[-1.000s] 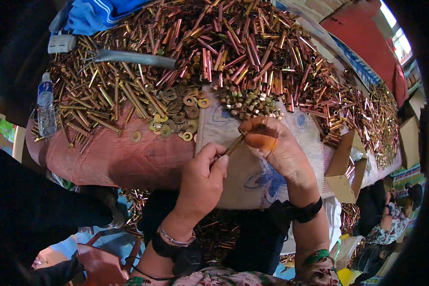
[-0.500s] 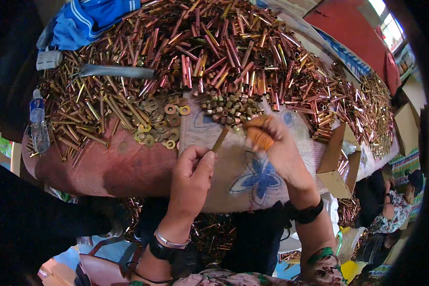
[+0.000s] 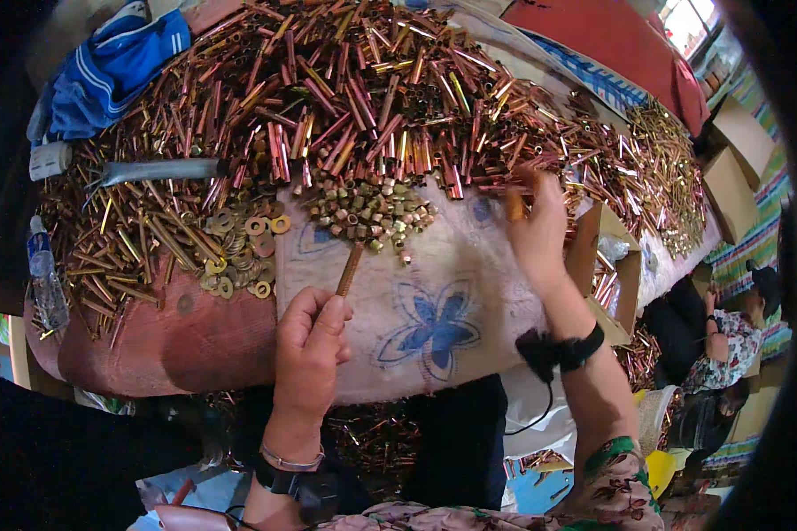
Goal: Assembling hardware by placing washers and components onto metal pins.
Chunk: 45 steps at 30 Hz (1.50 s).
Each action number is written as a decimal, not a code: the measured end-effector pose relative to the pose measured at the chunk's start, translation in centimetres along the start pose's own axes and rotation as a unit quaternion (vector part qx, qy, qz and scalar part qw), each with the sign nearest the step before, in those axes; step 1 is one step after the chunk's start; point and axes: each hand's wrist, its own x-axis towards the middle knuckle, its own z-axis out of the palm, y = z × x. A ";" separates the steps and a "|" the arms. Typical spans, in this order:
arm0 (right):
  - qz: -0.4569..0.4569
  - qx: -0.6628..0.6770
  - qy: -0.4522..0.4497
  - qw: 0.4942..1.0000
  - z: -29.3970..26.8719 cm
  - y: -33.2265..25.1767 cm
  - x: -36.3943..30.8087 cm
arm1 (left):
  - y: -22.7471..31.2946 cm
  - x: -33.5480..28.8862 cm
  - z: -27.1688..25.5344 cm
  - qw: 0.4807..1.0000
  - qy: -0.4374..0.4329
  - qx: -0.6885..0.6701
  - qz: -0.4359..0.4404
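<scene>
My left hand (image 3: pixel 312 343) pinches a threaded bolt (image 3: pixel 351 269) that stands up and away from me, its far tip beside a small heap of cone-shaped nuts (image 3: pixel 363 212). Further right, my right hand (image 3: pixel 540 232), with orange wrapping on a finger, reaches to the near edge of a big pile of coppery metal sleeves (image 3: pixel 354 106). Its fingers are smeared by motion, so whether they hold a sleeve is unclear. Flat washers (image 3: pixel 239 248) lie in a heap left of the nuts, and long bolts (image 3: pixel 142 239) are piled beyond them.
A cloth-covered table (image 3: pixel 434 358) carries everything. At its left are a clear bottle (image 3: pixel 46 274), a blue cloth (image 3: pixel 106 75) and a grey plastic-wrapped strip (image 3: pixel 159 170). An open cardboard box (image 3: pixel 629 257) stands at the right. Another person (image 3: pixel 726 341) sits beyond it.
My right hand has moved from beside the nuts and bolt tip rightward to the sleeve pile. My left hand still holds the bolt. The whole view has shifted somewhat.
</scene>
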 end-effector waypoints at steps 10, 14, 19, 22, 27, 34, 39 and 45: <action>0.150 -0.292 -0.111 0.938 3.7 6.6 5.4 | 0.5 -0.1 0.5 1.000 0.001 0.020 -0.009; 0.116 -0.212 -0.155 0.958 3.8 6.2 5.2 | 0.3 -0.2 0.4 1.000 0.000 0.011 -0.001; 0.104 -0.136 -0.165 0.971 2.8 3.6 3.1 | 0.2 -0.2 0.4 1.000 -0.002 -0.003 0.007; 0.057 -0.111 -0.164 0.979 1.6 2.6 0.7 | 0.4 -0.3 0.5 1.000 -0.010 0.004 0.015; 0.061 -0.065 -0.167 0.982 0.4 -1.2 -2.7 | 0.2 -0.1 0.3 1.000 -0.005 0.012 0.022; 0.080 0.077 -0.109 0.988 -0.3 -0.2 -4.0 | 0.3 -0.4 0.7 1.000 -0.008 0.019 0.005; 0.140 0.244 -0.026 0.959 -1.8 1.4 -2.7 | 0.2 -0.5 0.2 1.000 -0.017 0.020 0.008; 0.114 0.117 -0.078 0.984 -3.1 -1.0 -4.0 | 0.3 -0.4 -0.1 1.000 -0.016 -0.001 0.011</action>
